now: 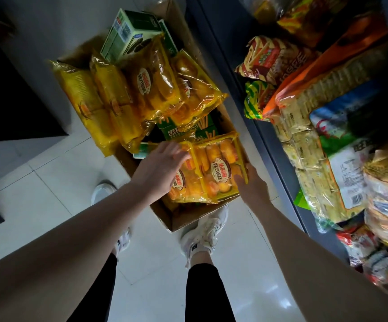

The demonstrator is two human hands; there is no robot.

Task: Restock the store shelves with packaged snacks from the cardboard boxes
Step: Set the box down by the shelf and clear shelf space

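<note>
Head view — what do the grips hold?
— Left grip (162, 163) and right grip (251, 184) clasp opposite edges of one yellow cake pack (214, 175), between them, over the cardboard box (188, 217).

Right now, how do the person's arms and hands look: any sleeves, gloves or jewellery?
Both forearms are bare up to the frame edge, with no sleeves showing. The left hand and right hand wear no gloves; no ring, watch or bracelet is visible. Below are black trousers and white sneakers.
</note>
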